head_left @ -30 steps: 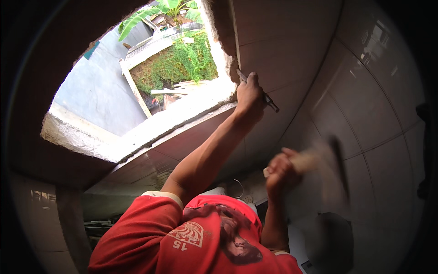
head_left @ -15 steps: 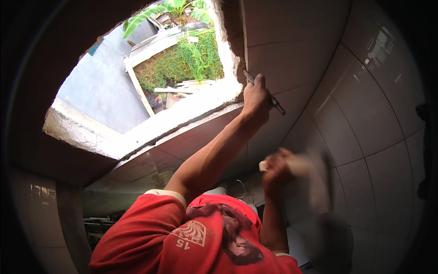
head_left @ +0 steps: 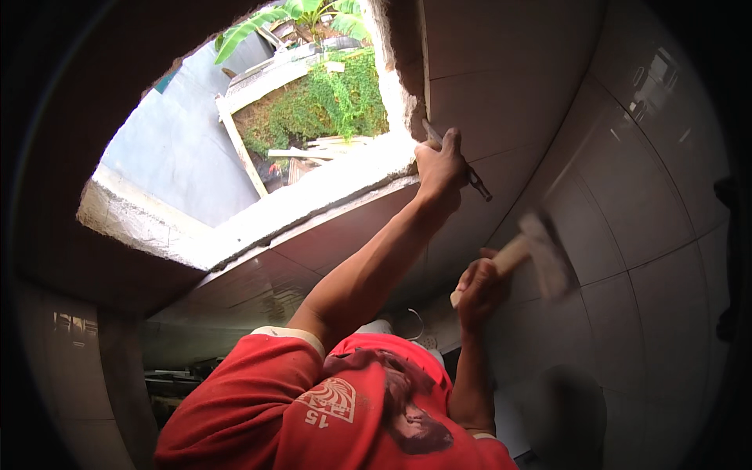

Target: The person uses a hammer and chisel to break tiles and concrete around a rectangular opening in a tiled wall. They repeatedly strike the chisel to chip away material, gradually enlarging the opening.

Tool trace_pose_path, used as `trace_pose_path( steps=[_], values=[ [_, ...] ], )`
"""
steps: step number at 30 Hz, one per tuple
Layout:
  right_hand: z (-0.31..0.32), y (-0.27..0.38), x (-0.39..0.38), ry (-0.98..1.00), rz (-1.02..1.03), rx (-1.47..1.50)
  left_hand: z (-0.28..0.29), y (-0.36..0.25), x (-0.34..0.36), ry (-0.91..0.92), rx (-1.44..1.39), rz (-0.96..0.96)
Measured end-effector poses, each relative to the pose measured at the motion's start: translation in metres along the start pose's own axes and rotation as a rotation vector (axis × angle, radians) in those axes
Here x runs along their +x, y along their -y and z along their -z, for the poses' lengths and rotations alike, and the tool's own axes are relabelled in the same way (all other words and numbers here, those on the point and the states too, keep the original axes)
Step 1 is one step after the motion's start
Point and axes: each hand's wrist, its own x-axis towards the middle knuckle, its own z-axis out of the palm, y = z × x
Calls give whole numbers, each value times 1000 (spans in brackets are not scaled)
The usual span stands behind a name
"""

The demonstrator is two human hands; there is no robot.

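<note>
My left hand (head_left: 441, 166) is closed around a metal chisel (head_left: 479, 186), its far end at the right-hand corner of the rough window opening (head_left: 406, 125). The chisel's struck end sticks out below my fist toward the right. Lower and to the right, my right hand (head_left: 479, 288) grips the wooden handle of a hammer (head_left: 547, 254). The hammer head is slightly blurred and stands apart from the chisel, in front of the tiled wall.
Glossy tiles cover the wall (head_left: 642, 196) on the right and the wall (head_left: 489, 94) around the opening. Beyond the opening are a pale wall (head_left: 188, 141), wooden boards (head_left: 301, 154) and green plants (head_left: 341, 94). Dark clutter (head_left: 176, 380) lies at the lower left.
My right hand has swung the hammer, whose head is now higher and less blurred. My left hand holds the chisel in nearly the same place.
</note>
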Motion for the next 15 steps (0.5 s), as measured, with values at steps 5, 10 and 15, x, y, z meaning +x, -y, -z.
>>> trace_pose_path(
  steps=[5,10,15],
  values=[
    [4,-1,7,134,164,-406,-1,2,-2,-157,15,-65],
    [1,6,1,-68,225,7,2,-12,-3,-98,6,-88],
    [-5,10,1,150,10,-214,-1,-23,7,2,29,-82]
  ],
)
